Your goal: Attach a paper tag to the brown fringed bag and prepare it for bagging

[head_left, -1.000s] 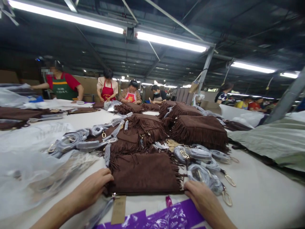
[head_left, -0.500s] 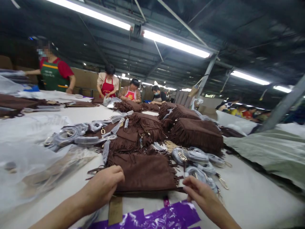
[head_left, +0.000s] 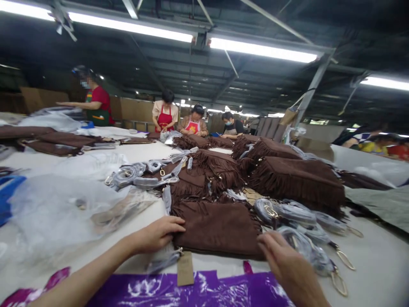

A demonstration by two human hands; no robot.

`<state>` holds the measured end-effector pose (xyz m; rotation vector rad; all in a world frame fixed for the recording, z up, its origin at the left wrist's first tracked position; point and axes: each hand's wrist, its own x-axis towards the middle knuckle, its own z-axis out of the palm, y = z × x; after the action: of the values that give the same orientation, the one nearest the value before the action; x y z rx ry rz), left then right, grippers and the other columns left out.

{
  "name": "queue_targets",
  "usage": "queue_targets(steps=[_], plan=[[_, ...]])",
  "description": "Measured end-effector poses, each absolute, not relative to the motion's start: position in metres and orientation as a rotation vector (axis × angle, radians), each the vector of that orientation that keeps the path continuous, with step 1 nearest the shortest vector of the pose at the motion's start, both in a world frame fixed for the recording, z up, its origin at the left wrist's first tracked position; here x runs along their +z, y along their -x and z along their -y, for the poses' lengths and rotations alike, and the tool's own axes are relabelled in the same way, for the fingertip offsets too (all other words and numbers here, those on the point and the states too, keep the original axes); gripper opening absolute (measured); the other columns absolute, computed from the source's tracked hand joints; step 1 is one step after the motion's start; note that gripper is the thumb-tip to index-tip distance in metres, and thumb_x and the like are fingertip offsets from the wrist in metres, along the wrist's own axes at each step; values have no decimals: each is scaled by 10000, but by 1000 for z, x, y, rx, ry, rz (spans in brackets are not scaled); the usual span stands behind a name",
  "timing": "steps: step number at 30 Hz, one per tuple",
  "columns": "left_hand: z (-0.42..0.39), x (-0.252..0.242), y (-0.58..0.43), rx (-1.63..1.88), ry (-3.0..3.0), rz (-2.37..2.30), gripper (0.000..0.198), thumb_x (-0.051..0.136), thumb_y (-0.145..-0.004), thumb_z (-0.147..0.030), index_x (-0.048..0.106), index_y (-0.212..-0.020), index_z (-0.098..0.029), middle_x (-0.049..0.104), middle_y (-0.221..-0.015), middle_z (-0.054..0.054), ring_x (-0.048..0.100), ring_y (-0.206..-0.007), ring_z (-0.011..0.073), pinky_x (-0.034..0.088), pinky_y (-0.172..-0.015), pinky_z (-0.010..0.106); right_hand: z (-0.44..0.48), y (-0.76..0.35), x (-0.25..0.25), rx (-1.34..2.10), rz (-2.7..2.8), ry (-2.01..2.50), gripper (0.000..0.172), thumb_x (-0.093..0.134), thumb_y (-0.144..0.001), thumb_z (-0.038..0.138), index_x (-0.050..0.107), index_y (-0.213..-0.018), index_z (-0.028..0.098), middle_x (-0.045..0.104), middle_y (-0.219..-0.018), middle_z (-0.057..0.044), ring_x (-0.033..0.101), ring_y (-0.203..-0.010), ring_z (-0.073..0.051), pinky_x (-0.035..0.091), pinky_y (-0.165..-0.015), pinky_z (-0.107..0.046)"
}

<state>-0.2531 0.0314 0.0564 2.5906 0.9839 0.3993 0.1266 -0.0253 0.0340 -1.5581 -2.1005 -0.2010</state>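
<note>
A dark brown fringed bag (head_left: 220, 228) lies flat on the white table (head_left: 377, 264) in front of me. My left hand (head_left: 159, 233) is at the bag's left edge, fingers stretched toward it, holding nothing. At the right edge my right hand (head_left: 281, 251) has its fingers close together against the corner; whether they pinch the bag is hard to tell. A tan tag (head_left: 185, 268) hangs from the bag's lower left by a metal clasp. Purple glossy film (head_left: 153, 290) lies along the near edge.
More brown fringed bags (head_left: 297, 181) are piled behind. Wrapped straps with gold clasps (head_left: 297, 213) lie right, others (head_left: 128, 175) left. Clear plastic (head_left: 64, 217) and a blue object (head_left: 9, 196) are at the left. Several people stand or sit across the table.
The view has turned left, so most things sit further right. My left hand's fingers have straightened along the bag's left edge. My right hand has moved onto the right edge.
</note>
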Motion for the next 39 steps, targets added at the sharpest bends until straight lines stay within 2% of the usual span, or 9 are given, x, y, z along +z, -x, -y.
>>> queue_targets(steps=[5,8,14,17,21,25,29,34,39], plan=[[-20,41,254,451,-2585,-1016,623,530,-691,-43,565,-1293,-200,468,-1448,123,429,-1335,284,365,-1122,460,43,-8,30,171,2433,1245,59,567,-910,265,583,-966,274,658,-904,8,667,-789,-169,467,-647,-235],[-17,41,253,495,-2666,-985,614,519,-682,9,559,-1258,-198,495,-1410,116,445,-1311,267,376,-1106,432,39,32,19,57,2505,1214,280,629,-804,140,581,-1046,272,655,-978,-6,666,-843,-202,469,-642,-247],[-37,36,253,428,-2939,-1051,115,639,-815,-117,592,-901,-178,647,-1008,56,580,-963,236,446,-915,396,18,59,21,-167,2587,1157,198,601,-830,92,613,-916,270,619,-877,-1,635,-695,-155,381,-521,-222],[-47,29,252,446,-3012,-1067,111,626,-875,-163,557,-791,-182,635,-894,31,571,-887,219,421,-907,389,13,68,26,-91,2644,1120,190,622,-776,67,607,-864,235,636,-926,-31,629,-705,-169,386,-527,-229],[-50,24,255,506,-2965,-1105,148,634,-871,-144,529,-777,-191,622,-866,9,552,-861,202,415,-833,341,3,65,32,604,2329,1037,127,547,-773,80,540,-783,207,609,-846,-27,608,-739,-172,458,-637,-253],[-51,23,259,548,-2906,-1169,167,600,-868,-87,506,-778,-193,611,-842,3,536,-841,196,405,-807,323,-10,40,37,1240,1767,1029,167,488,-900,359,495,-810,219,569,-666,23,546,-562,-141,448,-534,-238],[-54,20,257,586,-2848,-1215,167,575,-857,-52,498,-800,-189,609,-865,18,527,-836,201,408,-777,320,-8,23,40,882,2021,1086,170,459,-917,297,560,-812,210,592,-720,2,589,-663,-153,445,-621,-247],[-56,22,249,667,-2754,-1291,158,534,-844,-46,487,-808,-192,587,-841,24,519,-805,198,410,-732,305,12,55,36,161,2725,1011,397,623,-798,178,591,-1185,262,699,-914,-43,695,-758,-223,437,-567,-256],[-47,36,249,725,-2731,-1234,150,494,-832,-45,506,-791,-189,596,-846,31,527,-830,194,417,-755,297,17,82,18,-336,2835,967,125,738,-786,237,616,-800,260,709,-736,29,682,-589,-200,339,-425,-271]])
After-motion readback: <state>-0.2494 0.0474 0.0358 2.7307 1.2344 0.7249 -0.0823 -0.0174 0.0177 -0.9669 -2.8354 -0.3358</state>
